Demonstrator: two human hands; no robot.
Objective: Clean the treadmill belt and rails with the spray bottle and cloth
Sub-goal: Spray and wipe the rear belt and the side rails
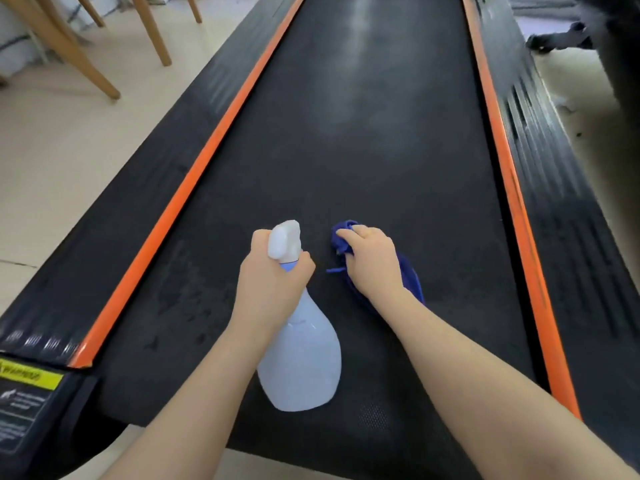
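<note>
Both forearms reach in from the bottom edge, so the person is leaning over the near end of the treadmill belt [363,150]. Left hand [270,282] is wrapped tight round the neck of the spray bottle [301,362], nozzle aimed up the belt, probably so the mist lands ahead of the wipe. Right hand [372,263] is closed on a bunched blue cloth [410,278], pressing it down on the belt just beside the bottle, looks ready to scrub. Orange rails [194,174] run along both sides of the belt. Writing-wise, there's a yellow warning sticker [29,375] on the near left corner, but it's too blurry to read. No label on the bottle that I can see.
</note>
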